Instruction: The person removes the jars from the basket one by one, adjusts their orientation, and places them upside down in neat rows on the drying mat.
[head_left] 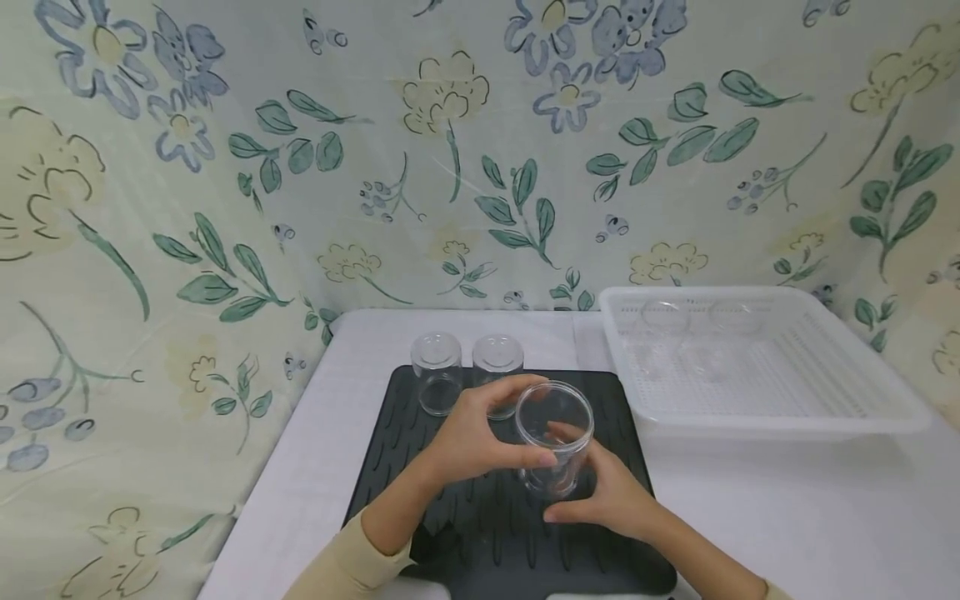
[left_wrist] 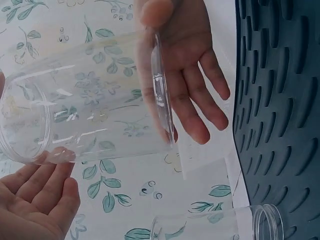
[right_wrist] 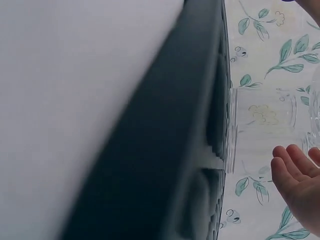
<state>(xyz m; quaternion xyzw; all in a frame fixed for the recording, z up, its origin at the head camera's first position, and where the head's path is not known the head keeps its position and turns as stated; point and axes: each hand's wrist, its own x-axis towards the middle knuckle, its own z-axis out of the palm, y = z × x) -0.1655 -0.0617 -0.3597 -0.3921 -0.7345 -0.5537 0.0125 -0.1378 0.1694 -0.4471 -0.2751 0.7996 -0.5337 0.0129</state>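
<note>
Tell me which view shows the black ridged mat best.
The head view: it takes in most of the black ridged mat, though partly covered. The left wrist view shows only a cropped ridged portion at the picture's right; the right wrist view shows mainly a blurred edge up close.

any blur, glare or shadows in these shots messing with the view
Head view: fairly even light, soft shadow beneath the white basket; left wrist view: pale glare streaks on the held clear jar; right wrist view: the near edge of the dark mat badly out of focus, patterned cloth behind noticeably sharper.
</note>
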